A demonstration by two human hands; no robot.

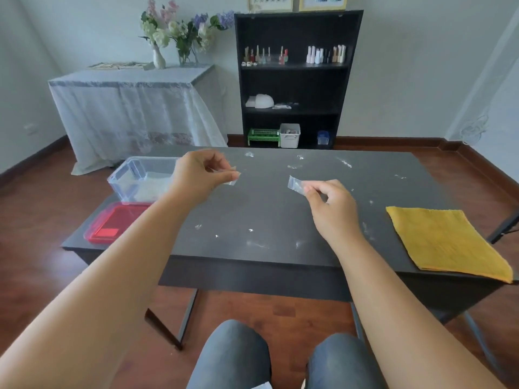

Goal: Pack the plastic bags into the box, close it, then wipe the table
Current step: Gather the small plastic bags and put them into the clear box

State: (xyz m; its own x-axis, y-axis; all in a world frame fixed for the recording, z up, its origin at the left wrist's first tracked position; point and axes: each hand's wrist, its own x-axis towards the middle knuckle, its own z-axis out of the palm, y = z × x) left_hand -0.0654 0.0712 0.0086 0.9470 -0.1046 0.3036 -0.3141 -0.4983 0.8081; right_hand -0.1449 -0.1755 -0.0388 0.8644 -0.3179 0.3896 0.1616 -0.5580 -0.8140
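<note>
My left hand (198, 175) is raised above the dark table (280, 209) and pinches a small clear plastic bag (232, 178) between thumb and fingers. My right hand (328, 203) pinches another small clear plastic bag (296, 185) a little to the right. Several more tiny clear bags lie scattered on the table, one near the front (257, 244) and one at the back right (345, 163). A clear plastic box (140, 178) stands open at the table's left, just left of my left hand. Its red lid (115, 223) lies flat in front of it.
A folded yellow cloth (446, 242) lies at the table's right front corner. Behind the table stand a black shelf (297, 80) with small bottles and a cloth-covered side table (132, 108) with flowers. My knees show below the table's front edge.
</note>
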